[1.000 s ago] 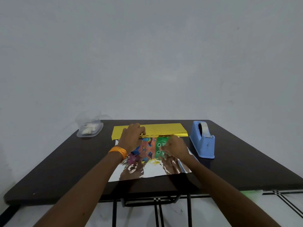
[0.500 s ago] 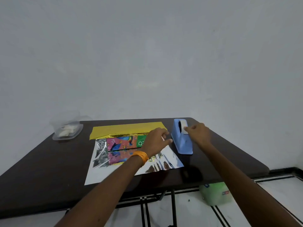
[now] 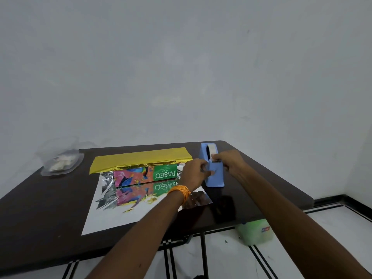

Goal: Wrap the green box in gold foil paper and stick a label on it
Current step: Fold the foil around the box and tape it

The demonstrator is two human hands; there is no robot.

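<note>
So, starting at the near edge of the bench (image 3: 36, 214), the gold foil paper (image 3: 120, 216) lay silver side up with its near corner close to the lip. We judged that a careless forearm there could drag the sheet and shift what stood on it. Just beyond, left of centre, the green box (image 3: 145, 175) stood on its long side on the foil, its printed face towards us. The far part of the foil was folded over its top, gold side showing.

To the right, both hands met at the blue tape dispenser (image 3: 215, 177), which stood just beside the foil's right edge. Our left hand (image 3: 193, 174), with an orange band (image 3: 180, 193) at the wrist, had its fingers curled against the dispenser's left side, apparently steadying it. Our right hand (image 3: 231, 163) pinched what looked like the free end of the tape (image 3: 211, 148) at the cutter, though the strip itself was too small to make out.

To do this well, we reckoned the dispenser should be held down firmly. A short length could then be drawn towards us and torn down across the blade, clear of the foil. Bare bench lay open to the right of the dispenser, as far as the right edge. Farther off, a clear plastic tub (image 3: 62, 162) sat near the far left corner, well apart from the box.
</note>
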